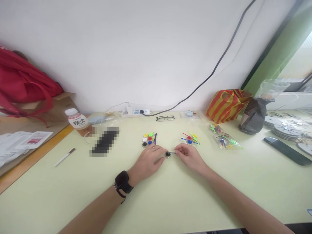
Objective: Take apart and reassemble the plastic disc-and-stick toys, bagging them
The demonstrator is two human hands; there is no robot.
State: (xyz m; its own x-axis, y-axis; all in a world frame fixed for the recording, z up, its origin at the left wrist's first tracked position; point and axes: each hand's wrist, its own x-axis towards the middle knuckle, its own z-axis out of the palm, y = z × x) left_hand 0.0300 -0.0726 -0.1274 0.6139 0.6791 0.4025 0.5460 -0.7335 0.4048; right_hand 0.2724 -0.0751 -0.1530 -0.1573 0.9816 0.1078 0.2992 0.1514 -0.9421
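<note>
On the table, the left hand grips a black spinner disc, the right hand a dark arrow; keep both level.

Pale, plain wall across the far side; 1 dark cable slants down before it from the right. Light green tabletop spans the near ground, orange strip at left. Far right: green panel, bright whitish opening.

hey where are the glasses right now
In the head view, the glasses lie near the wall, just right of the power strip, beyond the left hand and right hand.
</note>
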